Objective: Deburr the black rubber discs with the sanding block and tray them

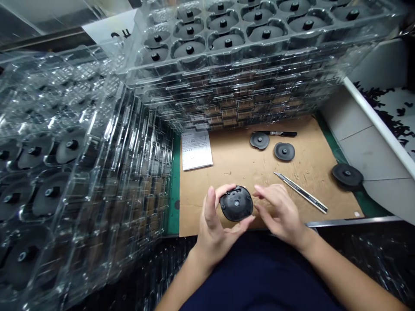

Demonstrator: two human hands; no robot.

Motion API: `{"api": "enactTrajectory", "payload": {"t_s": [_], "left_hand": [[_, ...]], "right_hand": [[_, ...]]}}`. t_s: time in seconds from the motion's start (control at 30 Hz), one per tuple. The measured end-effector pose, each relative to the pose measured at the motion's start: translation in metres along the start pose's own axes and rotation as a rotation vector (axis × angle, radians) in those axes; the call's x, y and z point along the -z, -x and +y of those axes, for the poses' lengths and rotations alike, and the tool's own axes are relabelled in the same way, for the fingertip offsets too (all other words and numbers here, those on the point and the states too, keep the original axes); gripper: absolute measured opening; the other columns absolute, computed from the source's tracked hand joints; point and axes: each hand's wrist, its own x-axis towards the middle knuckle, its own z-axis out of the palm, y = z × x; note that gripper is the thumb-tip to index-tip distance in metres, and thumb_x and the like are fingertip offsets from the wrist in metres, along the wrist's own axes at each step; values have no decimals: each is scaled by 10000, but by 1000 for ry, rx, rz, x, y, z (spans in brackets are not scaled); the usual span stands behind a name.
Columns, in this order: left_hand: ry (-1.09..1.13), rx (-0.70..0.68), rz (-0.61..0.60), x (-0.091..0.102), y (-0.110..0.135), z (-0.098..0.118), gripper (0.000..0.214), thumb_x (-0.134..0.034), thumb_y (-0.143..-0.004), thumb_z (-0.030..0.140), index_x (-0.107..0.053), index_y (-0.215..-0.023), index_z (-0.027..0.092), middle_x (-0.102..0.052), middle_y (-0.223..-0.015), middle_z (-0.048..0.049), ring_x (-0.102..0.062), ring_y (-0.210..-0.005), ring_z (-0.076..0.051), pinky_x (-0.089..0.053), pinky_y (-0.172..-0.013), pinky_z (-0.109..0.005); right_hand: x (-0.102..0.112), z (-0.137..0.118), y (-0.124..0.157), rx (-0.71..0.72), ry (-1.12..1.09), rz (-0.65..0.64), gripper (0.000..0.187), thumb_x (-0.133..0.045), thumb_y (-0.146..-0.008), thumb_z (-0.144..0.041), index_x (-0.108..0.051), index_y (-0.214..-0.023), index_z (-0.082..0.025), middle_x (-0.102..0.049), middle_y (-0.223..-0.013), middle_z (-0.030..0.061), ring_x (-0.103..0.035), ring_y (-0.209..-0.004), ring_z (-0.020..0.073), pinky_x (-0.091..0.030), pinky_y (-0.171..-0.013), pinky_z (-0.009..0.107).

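A round black plastic cap (236, 211) is held by its edge in my left hand (212, 222), low over the cardboard. Its face toward me shows a small light centre spot and some moulded bumps along the top. Close to its right edge is my right hand (280, 211), thumb and fingers apart with nothing visible between them. Similar black caps lie beyond on the cardboard: one (259, 141) at the back, another (284, 152) beside it. A third cap (346, 176) sits at the right edge. A utility knife (301, 192) with a white body lies right of my right hand.
Tall stacks of clear plastic trays (227, 80) with black caps stand behind; more trays (129, 172) rise at the left. A printed paper (196, 150) and a black marker (280, 134) lie on the cardboard (227, 162). A white-rimmed bin wall (372, 116) with black scraps beyond is right.
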Motion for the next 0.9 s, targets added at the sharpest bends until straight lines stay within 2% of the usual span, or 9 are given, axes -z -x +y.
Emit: {"api": "enactTrajectory", "payload": {"t_s": [0.13,0.2,0.27,0.37,0.5,0.67,0.7,0.8,0.9], "left_hand": [[91,144,-10,2,0,7,1053,-757,-637,80,-137,-1403,450,-546,-1269,-23,-508,-1167,-230,-365,-1022,-405],[231,334,-67,4,0,8,771,-700,-729,177,-326,-1372,380,-573,-1257,-35,-525,-1153,-219,-380,-1005,-354],[386,518,-104,7,0,6,409,-606,-813,285,-561,-1220,277,-665,-1115,-63,-618,-978,-206,-458,-881,-303],[433,615,-25,19,-5,-2,256,-598,-801,392,-718,-876,178,-709,-690,-52,-618,-628,-176,-477,-646,-265],[171,534,146,51,-38,-9,263,-635,-763,408,-710,-730,158,-667,-592,-37,-599,-574,-172,-456,-585,-256],[-207,240,331,92,-130,9,277,-604,-779,431,-697,-734,174,-653,-634,-21,-574,-616,-165,-446,-605,-262],[-245,201,345,98,-155,14,268,-606,-779,425,-708,-826,182,-672,-693,-22,-575,-639,-163,-454,-634,-267],[-659,-39,376,116,-241,25,344,-504,-839,430,-683,-1014,194,-708,-898,-44,-595,-670,-154,-476,-674,-283],[-793,-76,343,137,-325,21,284,-529,-818,371,-699,-954,187,-698,-1022,-49,-613,-896,-191,-441,-847,-303]], "right_hand": [[16,0,-22,195,71,-126,364,-583,-846,-202,-559,-1207,-245,-642,-1011,65,-543,-907,193,-402,-817,383],[17,-4,-30,193,4,-89,225,-577,-858,-250,-636,-1071,-207,-652,-880,56,-533,-801,174,-399,-756,356],[11,-11,-33,72,-115,-10,153,-544,-877,-251,-659,-936,-169,-623,-735,42,-501,-672,145,-390,-661,307],[-4,-15,-33,-157,-261,35,295,-432,-926,-307,-644,-790,-154,-567,-623,29,-489,-583,128,-385,-578,264],[-23,8,-32,-191,-252,-6,478,-306,-968,-322,-567,-605,-153,-523,-540,2,-511,-528,101,-391,-541,215],[-41,57,-23,-207,-148,18,510,-358,-955,-294,-381,-463,-163,-322,-417,-50,-338,-366,58,-234,-383,213],[-45,63,-20,-190,-132,30,517,-344,-957,-297,-366,-457,-164,-316,-414,-48,-335,-364,59,-232,-384,216],[-52,71,-14,-107,-93,62,536,-303,-959,-313,-365,-447,-165,-365,-418,-26,-393,-386,74,-273,-414,221],[-51,69,-16,-20,-76,82,521,-324,-959,-305,-423,-467,-163,-409,-414,-22,-416,-382,74,-308,-406,214]]}}
